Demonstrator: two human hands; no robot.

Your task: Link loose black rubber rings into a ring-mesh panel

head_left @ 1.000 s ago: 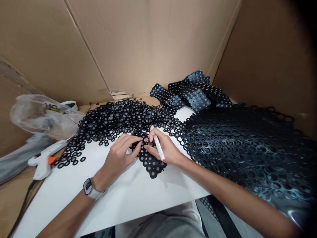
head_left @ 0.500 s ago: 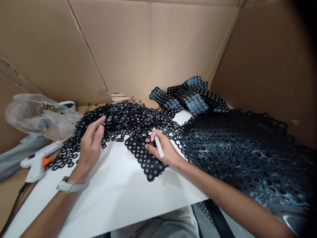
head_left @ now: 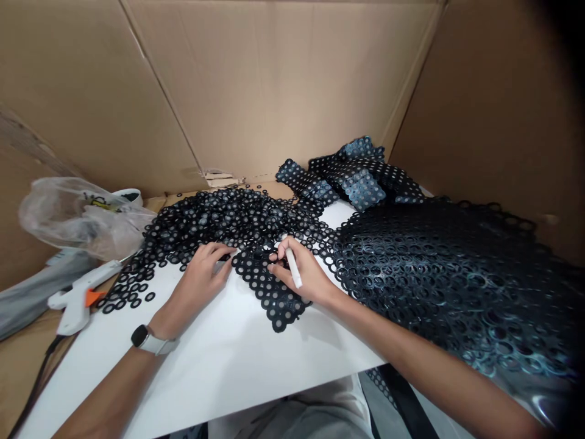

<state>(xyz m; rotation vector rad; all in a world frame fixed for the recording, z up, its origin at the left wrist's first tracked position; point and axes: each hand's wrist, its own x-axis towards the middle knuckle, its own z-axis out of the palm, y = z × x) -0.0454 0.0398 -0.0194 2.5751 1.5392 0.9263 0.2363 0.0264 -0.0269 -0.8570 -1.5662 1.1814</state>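
My right hand (head_left: 301,268) grips a white pen-like stick (head_left: 294,267), its fingers closed around it over the mat's upper right edge. Beneath lies a dark mat of joined black rings (head_left: 274,296), its pointed corner towards me on the white board (head_left: 205,360). My left hand (head_left: 208,271), with a watch on the wrist, is at the mat's upper left corner. Its thumb and forefinger are apart, tips close to the corner; I make out nothing held between them. Behind both hands spreads a heap of loose black rings (head_left: 219,213).
A white glue gun (head_left: 75,299) with an orange trigger lies at the left, near a clear plastic bag (head_left: 59,210). Folded ring strips (head_left: 351,174) rest at the back. A large dark ring sheet (head_left: 434,274) covers the right side. Cardboard walls (head_left: 283,85) enclose the space.
My left hand has moved right and towards me, from the loose rings to the mat's corner. My right hand stays in place with the white stick.
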